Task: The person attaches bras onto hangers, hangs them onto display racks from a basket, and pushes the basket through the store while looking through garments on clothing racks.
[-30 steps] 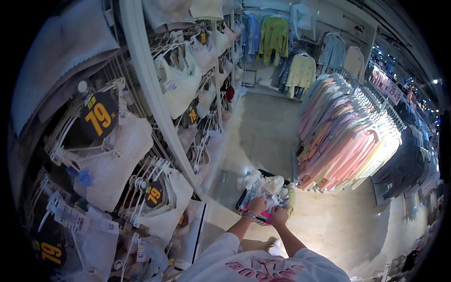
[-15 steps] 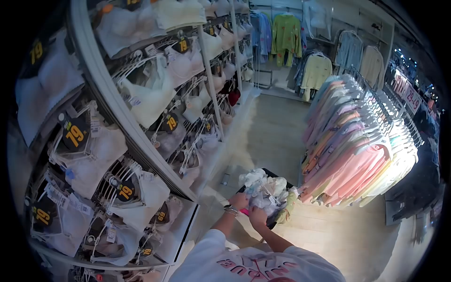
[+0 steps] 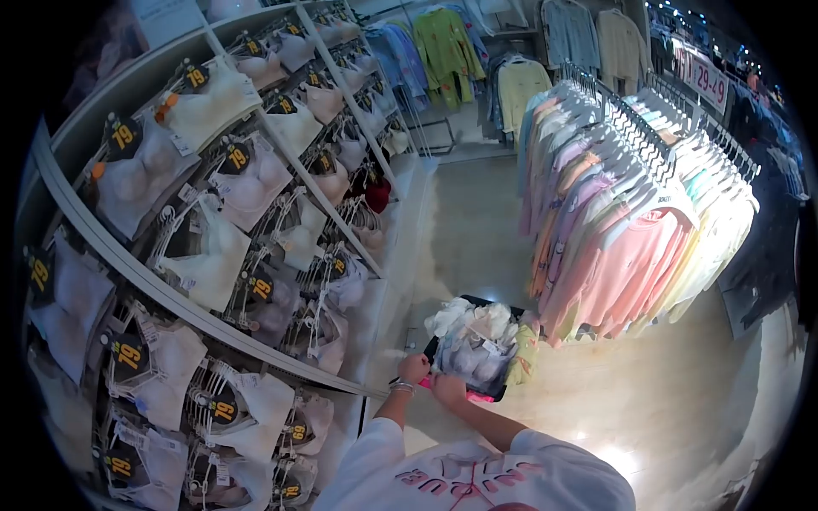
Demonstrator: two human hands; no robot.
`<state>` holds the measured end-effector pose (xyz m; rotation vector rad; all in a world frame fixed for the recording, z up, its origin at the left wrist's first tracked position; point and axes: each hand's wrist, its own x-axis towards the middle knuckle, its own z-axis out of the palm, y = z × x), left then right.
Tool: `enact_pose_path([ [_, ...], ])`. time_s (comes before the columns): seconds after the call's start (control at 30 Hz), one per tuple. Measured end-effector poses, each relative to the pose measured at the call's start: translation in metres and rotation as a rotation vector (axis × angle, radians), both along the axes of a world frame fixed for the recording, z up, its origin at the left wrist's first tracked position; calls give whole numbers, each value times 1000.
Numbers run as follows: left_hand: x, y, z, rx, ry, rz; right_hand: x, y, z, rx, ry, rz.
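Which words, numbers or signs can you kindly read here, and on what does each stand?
"79": many dark tags among the hanging bras.
"69": one dark tag, low on the display.
"29-49": the sign at upper right.
Pink lettering on the white shirt: upside down, not surely readable.
White tags: too small to read.

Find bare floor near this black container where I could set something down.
Bare floor runs between the hanging bras and pastel tops, beyond the container; another patch borders the container's right, below the tops. The container is crowded with garments.
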<state>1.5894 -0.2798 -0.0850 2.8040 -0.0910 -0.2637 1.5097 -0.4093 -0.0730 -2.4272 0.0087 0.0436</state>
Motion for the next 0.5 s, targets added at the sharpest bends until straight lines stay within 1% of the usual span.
enact_pose_path([
  [0.1, 9, -9, 6, 19, 5, -8, 8, -10, -1, 27, 14, 39],
  [0.23, 29, -23, 0, -52, -45, 6, 33, -26, -17, 27, 27, 102],
  [0.3, 36, -28, 0, -85, -54, 13, 43, -33, -23, -11, 4, 72],
  [0.43, 60, -45, -3, -82, -121, 21, 69, -50, -14, -77, 10, 100],
  [0.5, 79, -55, -12, -96, -83, 66, 88, -65, -11, -107, 31, 176],
])
